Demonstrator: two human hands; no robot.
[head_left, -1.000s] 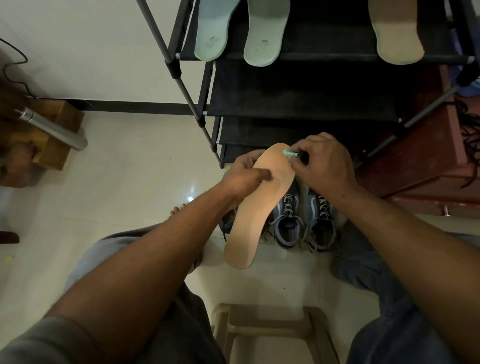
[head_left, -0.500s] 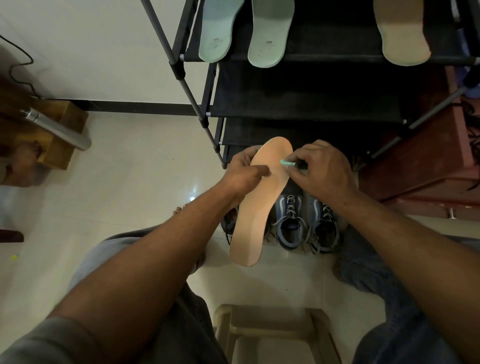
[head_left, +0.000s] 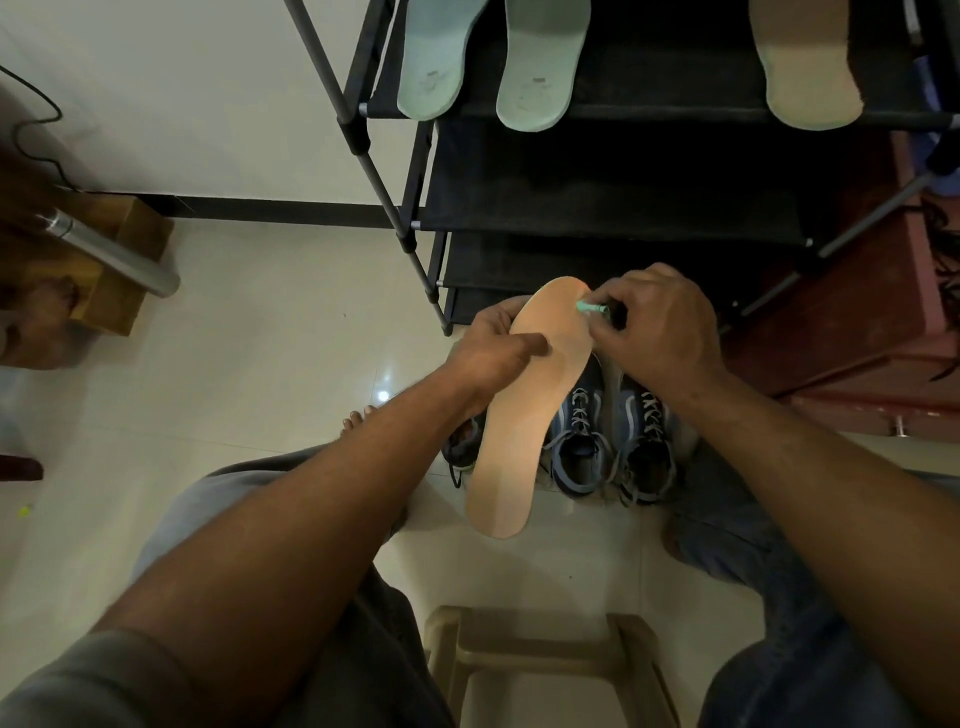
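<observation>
Left hand (head_left: 498, 353): grip closed on the peach insole (head_left: 524, 410), thumb across its face, fingers behind. The insole is held in the air, toe end up, much as a second ago. Small green tool (head_left: 589, 307): back at the toe-side edge after sitting lower half a second ago, pinched in the right hand (head_left: 660, 332) above the blue shoes (head_left: 613, 441). Judgement: short repeated strokes, with toe-area work under way.

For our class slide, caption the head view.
Left hand holds a tan insole above blue sneakers while right hand pinches a small green item at its edge.
</observation>
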